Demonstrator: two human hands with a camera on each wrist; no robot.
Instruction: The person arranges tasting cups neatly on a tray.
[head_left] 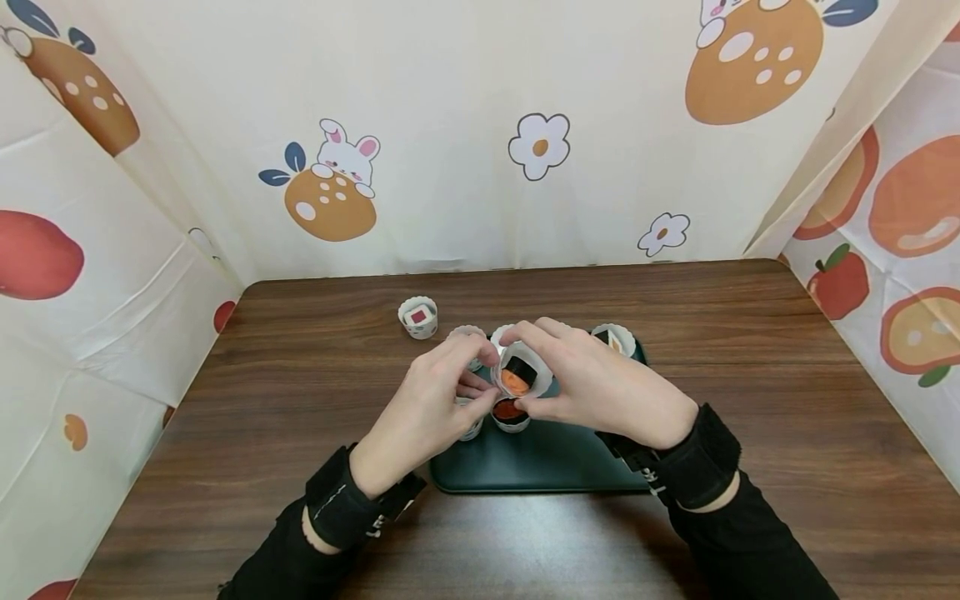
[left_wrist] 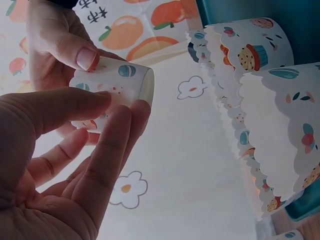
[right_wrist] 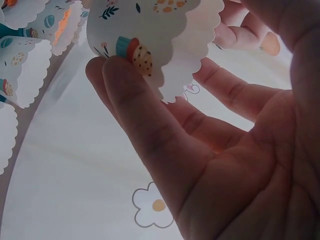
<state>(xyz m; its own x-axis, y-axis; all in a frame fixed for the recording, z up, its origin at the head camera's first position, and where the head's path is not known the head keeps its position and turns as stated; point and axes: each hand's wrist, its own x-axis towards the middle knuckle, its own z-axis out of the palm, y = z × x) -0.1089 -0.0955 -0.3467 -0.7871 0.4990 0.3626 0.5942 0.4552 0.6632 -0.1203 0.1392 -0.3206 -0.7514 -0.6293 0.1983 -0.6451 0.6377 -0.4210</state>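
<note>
Over the dark green tray (head_left: 540, 467), both hands hold one white paper baking cup (head_left: 542, 360) with scalloped rim and cupcake print. An orange-and-black sushi-shaped piece (head_left: 517, 377) lies inside it. My left hand (head_left: 438, 383) pinches the cup from the left, its fingers on the wall in the left wrist view. From the right, my right hand (head_left: 607, 387) grips it, with fingertips (right_wrist: 120, 67) against the printed side in the right wrist view. Just below stands another baking cup (head_left: 512, 426) with a dark red and black filling. My left hand partly hides a further cup (head_left: 471, 431).
More filled cups stand on the tray, including one (head_left: 626, 340) at its back right corner; the hands cover some. Off the tray, at the back left, a cup (head_left: 417, 327) with a white and red piece stands on the wooden table (head_left: 315, 375). Printed cloth (head_left: 450, 125) hangs behind.
</note>
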